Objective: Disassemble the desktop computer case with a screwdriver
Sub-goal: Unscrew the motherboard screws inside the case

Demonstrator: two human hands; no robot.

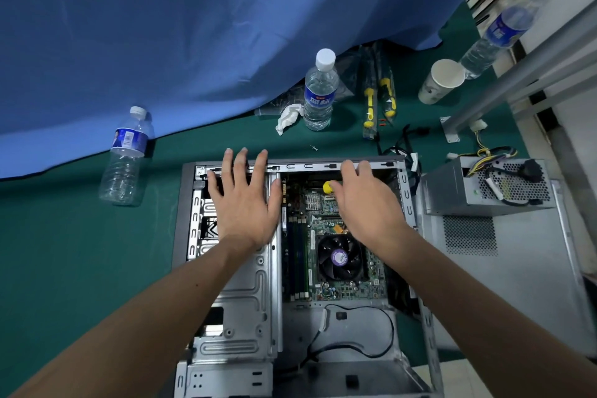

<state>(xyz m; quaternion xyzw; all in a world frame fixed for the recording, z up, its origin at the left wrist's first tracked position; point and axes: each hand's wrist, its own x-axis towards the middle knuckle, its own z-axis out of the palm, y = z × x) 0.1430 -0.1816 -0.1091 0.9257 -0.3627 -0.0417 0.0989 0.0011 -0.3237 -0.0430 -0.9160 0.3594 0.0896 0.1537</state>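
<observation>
left hand [245, 200] lying flat, fingers spread, on drive cage [245, 294] | case [181, 236] sitting open on mat, board [326, 236] still waiting | right hand [365, 203] gripping screwdriver [329, 186] | PSU [484, 187] already out

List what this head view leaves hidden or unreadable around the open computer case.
- Screwdriver: only the yellow handle end shows; the right hand covers the rest, grip uncertain.
- Drive bay: partly under the left hand.
- Computer case: near end cut off by the bottom edge.
- Loose screw: too small to identify.
</observation>
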